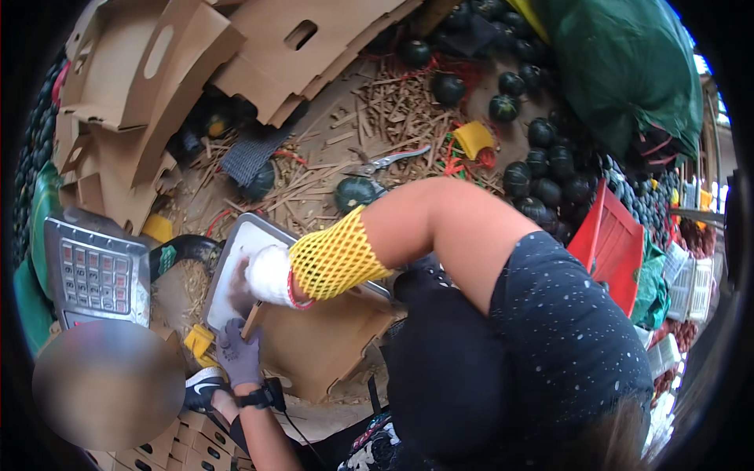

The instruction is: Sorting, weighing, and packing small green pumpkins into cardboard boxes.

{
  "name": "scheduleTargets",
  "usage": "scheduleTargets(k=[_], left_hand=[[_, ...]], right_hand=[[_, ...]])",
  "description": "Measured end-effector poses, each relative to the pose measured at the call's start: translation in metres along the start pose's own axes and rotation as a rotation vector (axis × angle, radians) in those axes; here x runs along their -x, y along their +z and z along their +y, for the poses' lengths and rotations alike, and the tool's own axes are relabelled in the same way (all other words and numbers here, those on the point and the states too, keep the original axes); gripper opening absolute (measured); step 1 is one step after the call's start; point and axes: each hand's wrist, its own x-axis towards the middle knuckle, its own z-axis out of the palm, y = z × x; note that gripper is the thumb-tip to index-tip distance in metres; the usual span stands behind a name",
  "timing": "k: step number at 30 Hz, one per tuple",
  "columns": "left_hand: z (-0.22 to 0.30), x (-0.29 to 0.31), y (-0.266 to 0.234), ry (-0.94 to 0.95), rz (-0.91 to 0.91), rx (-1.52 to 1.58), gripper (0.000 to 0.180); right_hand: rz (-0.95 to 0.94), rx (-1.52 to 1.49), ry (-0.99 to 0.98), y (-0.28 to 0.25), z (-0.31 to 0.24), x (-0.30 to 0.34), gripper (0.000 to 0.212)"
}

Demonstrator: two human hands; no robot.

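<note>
My right hand [269, 275], in a white glove with red trim, lies on the smeared metal pan [222, 276] of a weighing scale. Its fingers are hidden. Yellow foam netting [334, 257] covers that forearm. My left hand [238, 351], grey-gloved with a black strap at the wrist, is at the pan's near corner, closed on a narrow brown strip [252, 318], perhaps cardboard or wood. The strip's upper end meets the white glove. A brown cardboard sheet or box [318, 345] lies beside both hands. The scale's keypad unit [98, 271] stands left of the pan.
Cardboard trays [290, 59] are piled at the far left. Pruning shears [390, 160] with pale handles lie among brown scraps [404, 98]. Dark green squashes [542, 161] cluster behind. A red plastic bin [605, 247] and a large green sack [628, 71] stand to the right.
</note>
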Motion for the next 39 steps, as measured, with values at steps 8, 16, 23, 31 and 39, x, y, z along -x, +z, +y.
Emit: scheduleTargets(k=[8,16,23,31,39], left_hand=[[-0.004,-0.008,0.010,-0.062,-0.003,-0.246,0.041],[0.000,-0.024,-0.014,-0.019,0.097,0.170,0.063],[0.113,-0.020,-0.095,-0.031,0.258,0.553,0.068],[0.311,-0.024,-0.099,-0.076,-0.240,2.222,0.070],[0.188,-0.008,-0.052,-0.278,0.042,2.120,0.059]], right_hand=[[0.125,-0.272,-0.414,-0.084,0.012,0.029,0.019],[1.038,0.311,1.058,-0.238,0.244,0.266,0.048],[0.567,-0.163,1.482,-0.247,0.350,0.396,0.084],[0.634,-1.322,-0.040,-0.176,0.150,0.259,0.043],[1.133,0.056,1.004,-0.268,0.324,0.390,0.034]])
